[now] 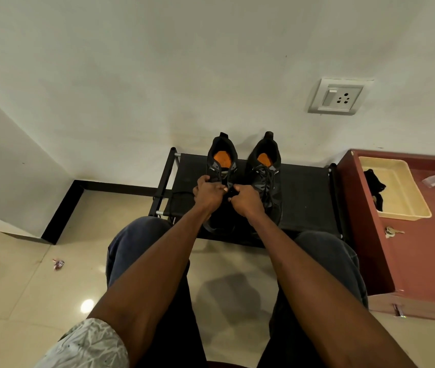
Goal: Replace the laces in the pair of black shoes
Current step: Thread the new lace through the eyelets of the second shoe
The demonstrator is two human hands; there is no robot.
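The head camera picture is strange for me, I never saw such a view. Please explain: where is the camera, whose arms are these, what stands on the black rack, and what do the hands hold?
There is no machine here. The camera sits on a person's head and looks forward and down, so you see that person's own arms and knees.

A low black rack stands against the wall. On it is a pair of black shoes with orange insoles: the left shoe and the right shoe.

Both hands work at the left shoe. The left hand grips its side, and the right hand seems to pinch its black lace; the lace itself is hard to see.

On the right, a cream tray lies on a red cabinet.
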